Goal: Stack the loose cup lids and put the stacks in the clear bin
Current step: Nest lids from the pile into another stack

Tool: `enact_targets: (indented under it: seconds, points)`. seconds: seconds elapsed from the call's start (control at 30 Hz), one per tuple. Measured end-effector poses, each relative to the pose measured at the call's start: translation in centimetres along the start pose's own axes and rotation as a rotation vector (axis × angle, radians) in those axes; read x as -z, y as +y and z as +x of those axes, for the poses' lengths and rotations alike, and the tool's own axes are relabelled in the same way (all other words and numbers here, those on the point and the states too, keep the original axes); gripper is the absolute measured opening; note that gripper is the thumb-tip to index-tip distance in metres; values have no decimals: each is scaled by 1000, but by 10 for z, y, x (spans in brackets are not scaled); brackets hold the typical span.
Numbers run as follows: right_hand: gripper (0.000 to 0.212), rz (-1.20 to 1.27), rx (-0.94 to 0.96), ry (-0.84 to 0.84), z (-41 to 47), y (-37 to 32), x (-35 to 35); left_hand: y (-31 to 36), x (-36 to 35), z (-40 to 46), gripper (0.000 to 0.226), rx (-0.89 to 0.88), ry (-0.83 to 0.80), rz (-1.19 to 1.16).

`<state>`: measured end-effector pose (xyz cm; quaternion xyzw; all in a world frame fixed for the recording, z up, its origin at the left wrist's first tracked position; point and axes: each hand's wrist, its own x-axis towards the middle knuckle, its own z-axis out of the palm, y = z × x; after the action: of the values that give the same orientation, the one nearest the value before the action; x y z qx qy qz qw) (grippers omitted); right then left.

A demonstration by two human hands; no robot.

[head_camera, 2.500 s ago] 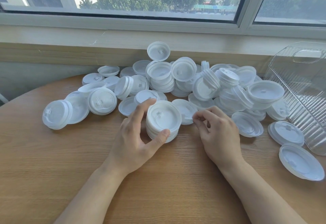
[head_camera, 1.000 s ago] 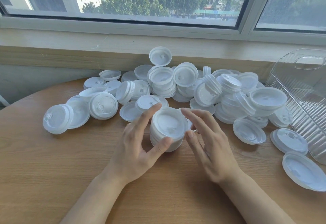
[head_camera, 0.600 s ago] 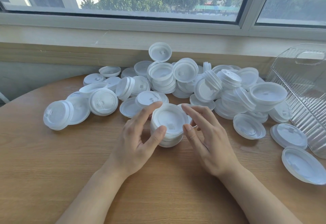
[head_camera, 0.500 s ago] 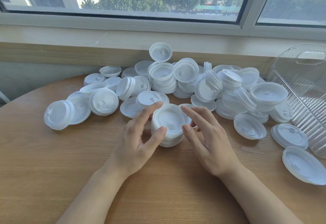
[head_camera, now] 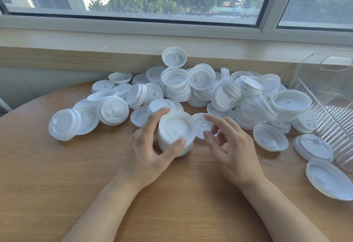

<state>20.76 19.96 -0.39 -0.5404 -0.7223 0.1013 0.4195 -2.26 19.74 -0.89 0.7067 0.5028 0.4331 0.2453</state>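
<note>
A short stack of white cup lids (head_camera: 176,130) stands on the round wooden table (head_camera: 57,175), and my left hand (head_camera: 149,150) grips it between thumb and fingers. My right hand (head_camera: 229,146) hovers just right of the stack with its fingers spread and nothing in them. One loose lid (head_camera: 200,125) lies flat under my right fingertips. Behind the hands a big heap of loose white lids (head_camera: 229,93) spreads across the table. The clear ribbed bin (head_camera: 332,96) lies tipped at the far right.
A window sill and wall (head_camera: 114,51) run right behind the heap. Small lid stacks (head_camera: 65,125) lie on their sides at the left. Single lids (head_camera: 328,178) sit near the bin at the right edge.
My right hand came from the loose lid to the stack, touched its side, then drew back to the right and spread its fingers. My left hand has kept hold of the stack.
</note>
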Motion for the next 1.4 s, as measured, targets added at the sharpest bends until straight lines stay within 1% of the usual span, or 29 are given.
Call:
enact_targets:
  seconds: [0.07, 0.17, 0.23, 0.37, 0.47, 0.67, 0.73, 0.8, 0.9, 0.97, 1.27, 1.33, 1.4]
  points:
    - [37, -91, -48, 11, 1, 6, 1, -2, 0, 1, 72, 23, 71, 27]
    - [38, -182, -115, -83, 1, 12, 1, -2, 0, 2, 75, 57, 138, 43]
    - [30, -216, -130, -125, -1, 12, -1, 0, 0, 2, 76, 66, 148, 47]
    - [8, -202, -121, -108, -1, 13, -3, -1, 0, 3, 75, 49, 153, 48]
    - [4, -171, -108, -56, 0, 13, -2, -1, 0, 3, 75, 45, 153, 52]
    - [4, -62, -8, 180, 2, 5, 2, -1, 0, 2, 77, 19, 124, 40]
    - [7, -32, 72, 248, 1, 1, 4, 0, 0, 1, 79, 21, 92, 34]
    - [11, -22, 195, 283, -1, -2, 4, 1, 0, 0, 83, 28, 59, 27]
    - [13, -13, 355, 258, -3, -7, 2, 0, 0, 0, 89, 40, 10, 17]
    - [12, 1, 402, 223, -3, -9, 1, 0, 0, 0, 89, 35, -13, 10]
    - [13, 1, 431, 128, -4, -10, -1, -2, 0, -1, 91, 22, -33, -3]
    - [19, 45, 390, 115, -5, -11, 1, -1, 1, -1, 91, 13, -30, -6]
    - [34, 60, 308, 94, -5, -12, 4, 1, 1, -1, 89, -7, -30, -20]
